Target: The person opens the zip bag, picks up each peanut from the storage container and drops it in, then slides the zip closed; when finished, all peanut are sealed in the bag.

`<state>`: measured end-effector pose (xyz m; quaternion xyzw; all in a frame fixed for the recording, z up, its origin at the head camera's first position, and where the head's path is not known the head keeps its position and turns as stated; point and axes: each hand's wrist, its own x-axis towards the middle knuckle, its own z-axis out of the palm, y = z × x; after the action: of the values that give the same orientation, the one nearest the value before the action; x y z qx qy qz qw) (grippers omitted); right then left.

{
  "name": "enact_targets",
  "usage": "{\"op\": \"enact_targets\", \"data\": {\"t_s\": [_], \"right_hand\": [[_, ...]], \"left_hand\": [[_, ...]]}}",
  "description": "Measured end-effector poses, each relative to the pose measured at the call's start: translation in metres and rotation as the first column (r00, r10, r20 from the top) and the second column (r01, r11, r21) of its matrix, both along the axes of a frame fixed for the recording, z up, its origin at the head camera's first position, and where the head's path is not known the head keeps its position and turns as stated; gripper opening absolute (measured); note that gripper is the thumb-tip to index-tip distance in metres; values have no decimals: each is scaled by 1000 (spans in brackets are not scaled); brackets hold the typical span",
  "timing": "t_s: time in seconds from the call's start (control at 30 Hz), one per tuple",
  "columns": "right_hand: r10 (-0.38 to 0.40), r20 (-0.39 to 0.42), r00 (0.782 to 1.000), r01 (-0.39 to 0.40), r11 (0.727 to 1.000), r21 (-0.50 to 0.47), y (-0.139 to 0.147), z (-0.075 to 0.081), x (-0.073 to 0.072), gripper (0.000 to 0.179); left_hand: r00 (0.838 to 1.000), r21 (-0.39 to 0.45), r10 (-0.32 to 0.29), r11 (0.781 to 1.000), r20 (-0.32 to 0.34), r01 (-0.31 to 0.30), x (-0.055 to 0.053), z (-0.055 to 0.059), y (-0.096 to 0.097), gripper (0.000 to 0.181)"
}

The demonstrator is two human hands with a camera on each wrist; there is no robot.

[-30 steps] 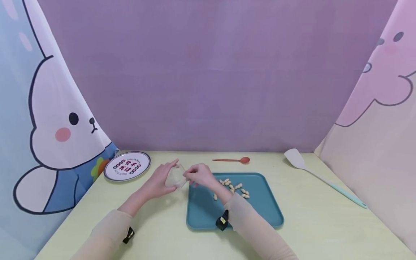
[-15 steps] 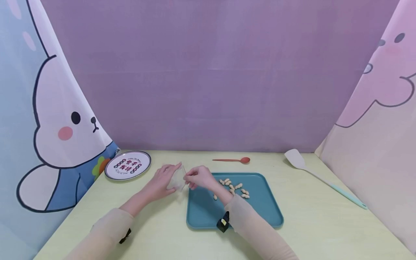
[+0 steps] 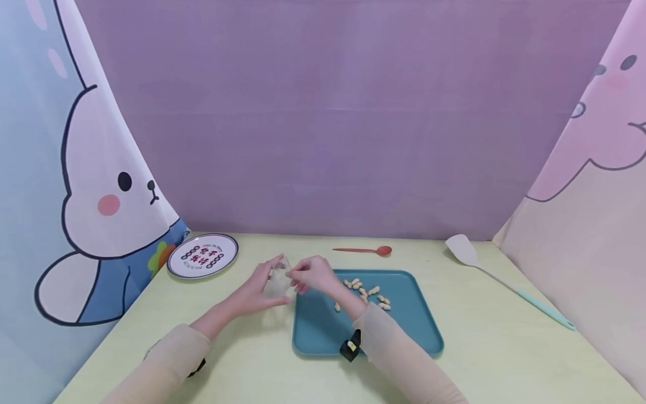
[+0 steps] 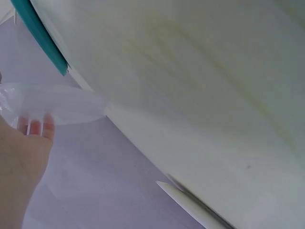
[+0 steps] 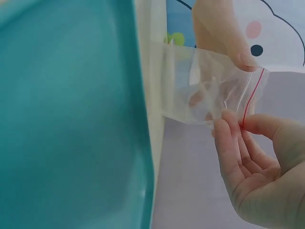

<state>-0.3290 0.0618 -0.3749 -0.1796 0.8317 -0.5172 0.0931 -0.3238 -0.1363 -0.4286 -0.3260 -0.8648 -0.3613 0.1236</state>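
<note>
A clear zip-lock bag with a red line along its zip edge is held up between both hands, just left of the blue-green tray. My right hand pinches the zip edge between thumb and fingers, as the right wrist view shows closely. Around the bag's other side curves my left hand, its thumb near a corner of the zip edge and its fingers behind the film. No contents can be made out inside the bag. Several unshelled peanuts lie on the tray, partly hidden by the right forearm.
A white plate with red lettering stands at the back left. Behind the tray lies a red spoon. A spatula with a pale green handle lies on the right. A purple cloth hangs behind the table.
The left thumb has spread away from the fingers and the bag looks turned slightly. My right hand keeps its pinch. The whole head view has shifted a little.
</note>
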Motion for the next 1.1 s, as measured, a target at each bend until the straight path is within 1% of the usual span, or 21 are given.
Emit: {"op": "enact_targets", "data": {"t_s": [0.1, 0.2, 0.27, 0.37, 0.47, 0.57, 0.67, 0.73, 0.93, 1.1], "right_hand": [[-15, 5, 1000, 15, 1000, -8, 1, 5, 1, 17], [-18, 4, 1000, 18, 1000, -18, 2, 8, 2, 15], [-15, -4, 1000, 15, 1000, -20, 3, 7, 1, 15], [-6, -15, 1000, 6, 1000, -31, 2, 5, -1, 14], [-10, -21, 1000, 10, 999, -35, 1, 2, -2, 12], [-20, -26, 999, 19, 999, -29, 2, 1, -3, 10], [-22, -35, 999, 21, 1000, -22, 3, 2, -3, 10], [-18, -42, 999, 17, 1000, -23, 4, 2, -3, 10], [2, -51, 999, -4, 999, -40, 6, 3, -6, 12], [57, -97, 994, -60, 998, -30, 13, 2, -5, 16]], "left_hand": [[999, 9, -1, 1000, 41, 0, -1, 1, 2, 97], [996, 23, 11, 1000, 84, -13, -3, 1, 3, 97], [994, 33, 27, 999, 108, -30, -3, 2, 3, 97], [991, 42, 53, 997, 124, -59, -1, 2, 1, 93], [992, 65, 58, 996, 108, -66, 0, 2, 0, 86], [996, 82, 56, 995, 69, -61, 1, 0, -1, 79], [998, 69, 59, 996, 25, -60, 0, -1, -1, 78], [998, 64, 58, 996, 9, -58, -1, -1, -1, 79], [999, 71, 43, 996, 20, -44, -3, 0, 0, 87], [999, 93, 38, 995, 7, -38, -3, 0, 0, 82]]}}
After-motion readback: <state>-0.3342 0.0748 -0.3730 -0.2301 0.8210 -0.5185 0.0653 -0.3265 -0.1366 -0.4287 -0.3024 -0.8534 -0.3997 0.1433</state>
